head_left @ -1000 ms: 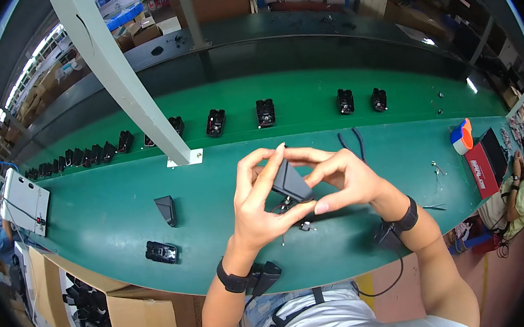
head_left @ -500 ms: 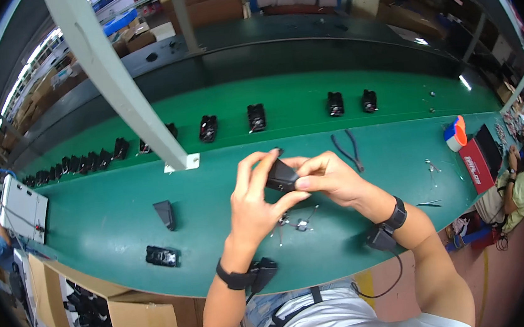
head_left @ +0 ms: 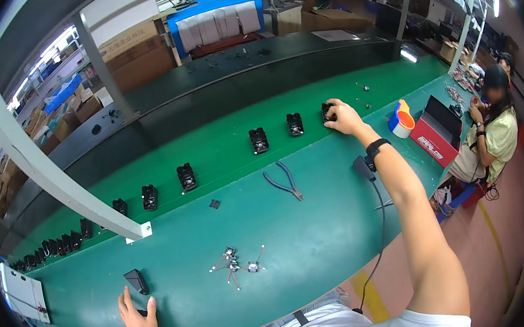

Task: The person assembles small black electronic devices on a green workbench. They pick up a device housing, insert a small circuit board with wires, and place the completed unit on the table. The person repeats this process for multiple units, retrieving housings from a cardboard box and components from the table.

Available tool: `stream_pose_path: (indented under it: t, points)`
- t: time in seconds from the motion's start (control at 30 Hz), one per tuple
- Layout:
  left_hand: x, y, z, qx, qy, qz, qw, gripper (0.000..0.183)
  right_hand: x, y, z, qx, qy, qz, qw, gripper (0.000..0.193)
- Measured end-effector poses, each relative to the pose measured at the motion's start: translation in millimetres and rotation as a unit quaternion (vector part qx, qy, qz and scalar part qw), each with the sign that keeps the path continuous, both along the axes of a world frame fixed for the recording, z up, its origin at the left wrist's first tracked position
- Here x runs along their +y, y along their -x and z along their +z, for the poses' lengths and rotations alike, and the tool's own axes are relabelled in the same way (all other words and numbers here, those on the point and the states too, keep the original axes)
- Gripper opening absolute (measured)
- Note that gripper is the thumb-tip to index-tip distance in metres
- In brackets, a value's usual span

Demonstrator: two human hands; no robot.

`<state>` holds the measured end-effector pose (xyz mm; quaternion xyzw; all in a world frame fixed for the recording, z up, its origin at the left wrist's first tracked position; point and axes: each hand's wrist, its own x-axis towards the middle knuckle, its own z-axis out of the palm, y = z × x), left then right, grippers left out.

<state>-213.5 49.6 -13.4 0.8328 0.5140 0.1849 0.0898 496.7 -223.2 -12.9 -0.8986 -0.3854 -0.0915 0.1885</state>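
My right hand [head_left: 345, 119] is stretched out to the green belt, its fingers closed round a black plastic housing [head_left: 326, 113]. My left hand [head_left: 140, 323] is low at the left of the bench, thumb and fingers apart. A dark part [head_left: 143, 313] shows between them, mostly hidden by the hand. Just beyond the fingertips lies a black wedge-shaped cover [head_left: 136, 281]. Small wired electronic pieces [head_left: 233, 262] with red and black leads lie on the green bench between my hands.
A row of black housings [head_left: 258, 140] runs along the belt [head_left: 230, 160]. Blue-handled pliers [head_left: 284, 181] and a small black piece [head_left: 215, 204] lie on the bench. Orange and blue tape roll [head_left: 401, 122] and red box [head_left: 436, 137] stand right, near a seated person. A grey post [head_left: 66, 157] rises left.
My hands, together on a black part before, are now far apart: the right at the belt, the left down beside the wedge-shaped cover. The view has turned right.
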Motion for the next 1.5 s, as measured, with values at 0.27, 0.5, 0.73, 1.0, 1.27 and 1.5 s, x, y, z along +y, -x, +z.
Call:
stream_pose_path:
  t: [0.27,0.5,0.73,1.0,1.27,1.5]
  points:
    - [-8,-22,19,0.061,-0.082,0.048,0.994,0.090,-17,-23,-6,-0.038,-0.111,-0.036,0.992,0.041]
    - [21,-32,21,0.087,-0.096,-0.127,0.983,0.080,-85,-81,-39,-0.002,0.021,-0.273,0.962,0.042]
    - [17,-40,25,0.039,-0.018,-0.089,0.995,0.072,-61,-68,-37,0.077,-0.294,-0.246,0.920,0.030]
    - [29,-43,16,0.123,-0.026,-0.019,0.992,0.073,2,77,34,0.445,-0.548,0.083,0.703,0.024]
    - [27,-50,29,-0.034,-0.129,-0.056,0.989,0.054,44,211,91,0.577,-0.411,0.263,0.655,0.010]
    - [-25,-149,53,-0.380,0.176,-0.289,0.861,0.053,83,292,111,0.560,-0.328,0.415,0.637,0.013]
